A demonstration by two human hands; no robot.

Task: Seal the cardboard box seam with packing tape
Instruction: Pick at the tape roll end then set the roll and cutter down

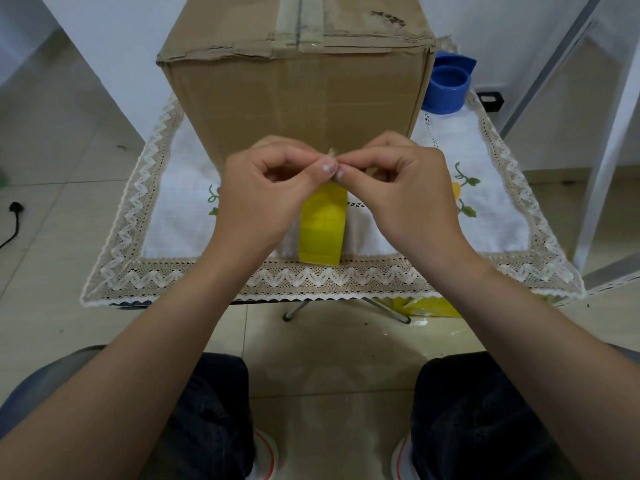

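Note:
A tall brown cardboard box (298, 98) stands on the small table, its top seam (298, 26) covered by old worn tape. In front of the box, my left hand (266, 192) and my right hand (398, 188) meet fingertip to fingertip, both pinching the upper end of a strip of yellow packing tape (322, 226). The strip hangs down from my fingers over the tablecloth, its lower end near the table's front edge. The roll it came from is not visible.
A white embroidered cloth with a lace border (332, 277) covers the folding table. A blue tape dispenser (446, 84) sits behind the box at the right. Yellow scraps (429, 306) lie on the tiled floor under the table. My knees and shoes are below.

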